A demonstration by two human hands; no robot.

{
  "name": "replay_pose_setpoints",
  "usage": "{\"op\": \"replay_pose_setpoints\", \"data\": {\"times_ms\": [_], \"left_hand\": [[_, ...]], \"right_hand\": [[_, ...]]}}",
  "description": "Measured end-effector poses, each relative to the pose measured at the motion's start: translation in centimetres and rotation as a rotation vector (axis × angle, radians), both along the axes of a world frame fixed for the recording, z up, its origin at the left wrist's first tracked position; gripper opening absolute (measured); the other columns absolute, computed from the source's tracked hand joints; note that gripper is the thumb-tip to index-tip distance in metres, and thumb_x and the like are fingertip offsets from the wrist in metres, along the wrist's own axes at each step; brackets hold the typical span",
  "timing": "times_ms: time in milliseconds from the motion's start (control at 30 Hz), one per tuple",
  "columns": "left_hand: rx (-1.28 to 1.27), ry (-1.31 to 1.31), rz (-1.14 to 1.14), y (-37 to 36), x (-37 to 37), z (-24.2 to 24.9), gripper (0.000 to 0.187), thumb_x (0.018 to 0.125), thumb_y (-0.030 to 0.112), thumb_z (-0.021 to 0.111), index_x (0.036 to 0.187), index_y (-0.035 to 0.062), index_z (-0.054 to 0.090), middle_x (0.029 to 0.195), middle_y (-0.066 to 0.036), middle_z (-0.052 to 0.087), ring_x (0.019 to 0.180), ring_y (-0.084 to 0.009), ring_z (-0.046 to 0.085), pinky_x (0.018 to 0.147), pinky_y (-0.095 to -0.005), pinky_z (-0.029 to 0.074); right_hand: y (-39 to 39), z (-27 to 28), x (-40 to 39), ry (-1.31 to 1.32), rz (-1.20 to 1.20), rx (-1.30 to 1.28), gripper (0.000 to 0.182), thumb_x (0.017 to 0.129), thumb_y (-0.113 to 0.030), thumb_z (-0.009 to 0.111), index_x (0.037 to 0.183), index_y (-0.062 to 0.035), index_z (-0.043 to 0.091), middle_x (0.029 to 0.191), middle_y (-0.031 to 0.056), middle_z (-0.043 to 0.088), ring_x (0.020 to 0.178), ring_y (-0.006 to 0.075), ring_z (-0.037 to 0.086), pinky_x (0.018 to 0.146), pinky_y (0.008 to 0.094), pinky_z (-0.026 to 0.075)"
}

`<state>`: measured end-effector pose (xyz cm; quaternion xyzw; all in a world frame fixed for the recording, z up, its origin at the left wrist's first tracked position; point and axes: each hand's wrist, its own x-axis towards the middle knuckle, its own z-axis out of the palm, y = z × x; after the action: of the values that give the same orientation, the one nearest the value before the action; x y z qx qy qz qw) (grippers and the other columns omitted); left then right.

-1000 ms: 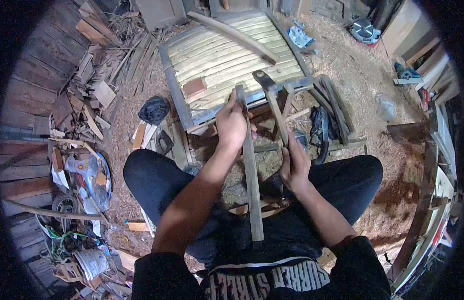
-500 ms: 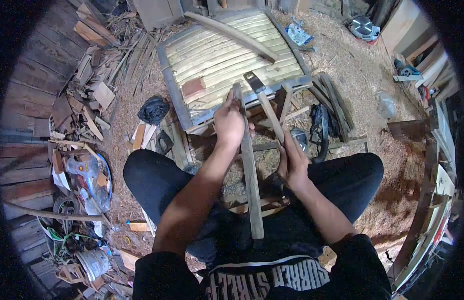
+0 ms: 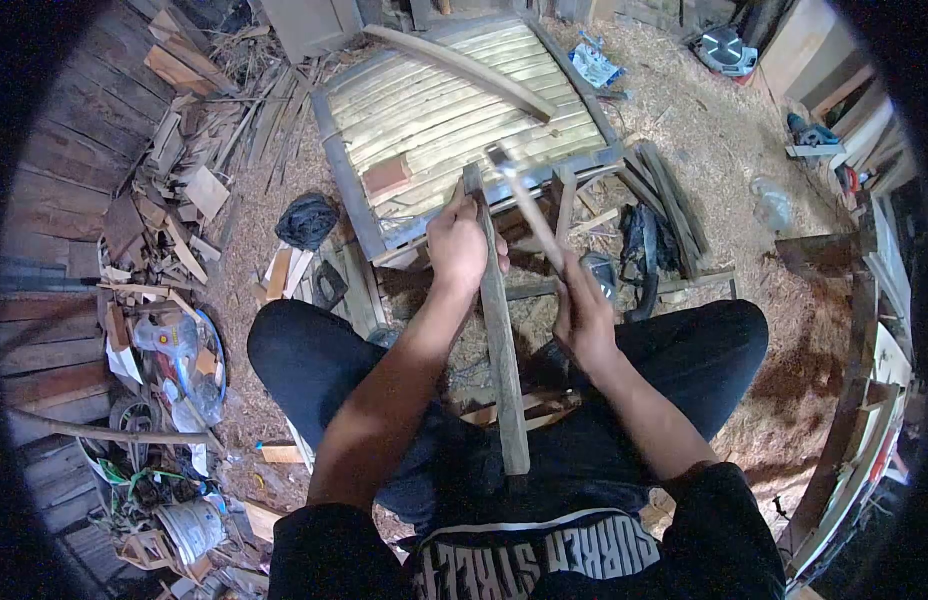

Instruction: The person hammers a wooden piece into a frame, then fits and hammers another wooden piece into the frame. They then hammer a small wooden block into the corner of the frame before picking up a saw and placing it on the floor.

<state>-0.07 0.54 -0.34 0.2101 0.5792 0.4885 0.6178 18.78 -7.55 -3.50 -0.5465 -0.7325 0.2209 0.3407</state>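
My left hand point(image 3: 458, 245) is wrapped round the upper part of a long wooden bar point(image 3: 504, 370), whose lower end rests near my lap. To its right, my right hand point(image 3: 587, 312) grips the wooden handle of a hammer point(image 3: 533, 215). The hammer's head is blurred and sits just right of the bar's top end, over the near edge of a slatted wooden panel point(image 3: 464, 95). A reddish-brown block point(image 3: 387, 176) lies on the panel, and a long curved strip point(image 3: 464, 72) lies across its far part.
Scrap wood point(image 3: 209, 190) is heaped on the left, beside a black plastic bag point(image 3: 306, 221). Dark wooden bars point(image 3: 674, 205) lie right of the panel. A circular saw point(image 3: 726, 52) stands at the far right. Wood shavings point(image 3: 704, 140) cover the floor.
The hammer's head has shifted slightly and now looks blurred. My right hand has tilted a little, while my left hand and the bar have hardly moved.
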Motion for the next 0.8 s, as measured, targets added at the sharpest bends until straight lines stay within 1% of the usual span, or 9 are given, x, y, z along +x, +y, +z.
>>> {"op": "replay_pose_setpoints", "data": {"times_ms": [100,200,333,467,567,600,633,700,800], "left_hand": [[0.013,-0.030,0.081,-0.2,0.5,0.3,0.031,0.109,0.022,0.039,0.115,-0.0029,0.057,0.079,-0.016,0.059,0.049,-0.0233,0.056,0.039,-0.0409,0.045],[0.011,-0.019,0.025,0.0,0.0,0.0,0.033,0.108,0.022,0.039,0.124,-0.0023,0.054,0.081,-0.016,0.059,0.052,-0.0229,0.057,0.039,-0.0405,0.045],[0.012,-0.118,0.103,0.5,0.4,0.2,0.031,0.110,0.021,0.040,0.118,-0.0035,0.057,0.075,-0.013,0.058,0.045,-0.0232,0.055,0.035,-0.0402,0.045],[-0.044,-0.010,0.029,-0.1,0.1,0.0,0.045,0.109,0.022,0.038,0.151,0.0039,0.043,0.084,-0.015,0.060,0.053,-0.0233,0.056,0.040,-0.0402,0.046],[-0.019,-0.152,0.028,-0.3,-0.4,-0.4,0.050,0.110,0.021,0.039,0.159,0.0105,0.035,0.087,-0.014,0.061,0.055,-0.0225,0.056,0.042,-0.0373,0.046],[-0.051,-0.222,0.033,-0.3,-0.7,-0.2,0.051,0.110,0.025,0.044,0.159,0.0130,0.036,0.090,-0.013,0.061,0.058,-0.0204,0.057,0.045,-0.0352,0.046],[-0.055,-0.219,0.040,-0.5,-1.0,0.1,0.051,0.110,0.025,0.044,0.159,0.0130,0.036,0.090,-0.013,0.061,0.058,-0.0204,0.057,0.045,-0.0352,0.046],[-0.022,-0.136,-0.099,-0.3,-1.3,0.6,0.054,0.109,0.033,0.050,0.158,0.0125,0.037,0.092,-0.013,0.060,0.058,-0.0194,0.056,0.046,-0.0356,0.047],[0.030,-0.158,-0.171,-0.3,-1.9,-0.5,0.057,0.109,0.038,0.052,0.157,0.0126,0.038,0.090,-0.012,0.063,0.061,-0.0184,0.061,0.049,-0.0349,0.051]], "right_hand": [[0.5,-0.4,0.3,-0.085,-0.007,-0.018,0.050,0.098,0.005,0.055,0.147,0.0023,0.049,0.120,0.0345,0.064,0.107,0.0497,0.067,0.084,0.0462,0.057],[-0.2,-0.1,0.1,0.124,0.048,0.183,0.051,0.098,0.004,0.055,0.148,0.0005,0.048,0.116,0.0353,0.064,0.102,0.0518,0.066,0.083,0.0483,0.055],[0.9,-1.4,0.3,-0.008,-0.018,-0.002,0.053,0.098,0.003,0.056,0.150,-0.0029,0.048,0.100,0.0300,0.064,0.089,0.0489,0.066,0.076,0.0484,0.054],[0.5,-1.1,0.1,-0.078,-0.022,-0.156,0.051,0.099,0.002,0.055,0.150,-0.0024,0.049,0.104,0.0308,0.067,0.094,0.0474,0.068,0.078,0.0476,0.055],[1.2,-1.8,1.0,0.068,-0.034,0.020,0.048,0.099,0.001,0.056,0.147,-0.0008,0.052,0.108,0.0314,0.067,0.093,0.0463,0.068,0.079,0.0458,0.055],[1.9,-2.4,0.7,0.080,-0.052,0.162,0.043,0.102,-0.004,0.055,0.145,0.0015,0.054,0.099,0.0262,0.069,0.081,0.0368,0.070,0.075,0.0421,0.056],[1.6,-2.7,1.0,0.084,-0.047,0.157,0.043,0.102,-0.004,0.055,0.145,0.0015,0.054,0.099,0.0262,0.069,0.081,0.0368,0.070,0.075,0.0421,0.056],[1.6,-2.6,1.6,0.173,-0.126,-0.230,0.041,0.105,-0.008,0.053,0.144,0.0052,0.052,0.117,0.0324,0.068,0.106,0.0426,0.071,0.088,0.0388,0.055],[2.2,-3.1,2.0,0.334,-0.213,-0.416,0.039,0.109,-0.014,0.051,0.142,0.0067,0.054,0.114,0.0260,0.072,0.105,0.0293,0.070,0.088,0.0359,0.053]]}}
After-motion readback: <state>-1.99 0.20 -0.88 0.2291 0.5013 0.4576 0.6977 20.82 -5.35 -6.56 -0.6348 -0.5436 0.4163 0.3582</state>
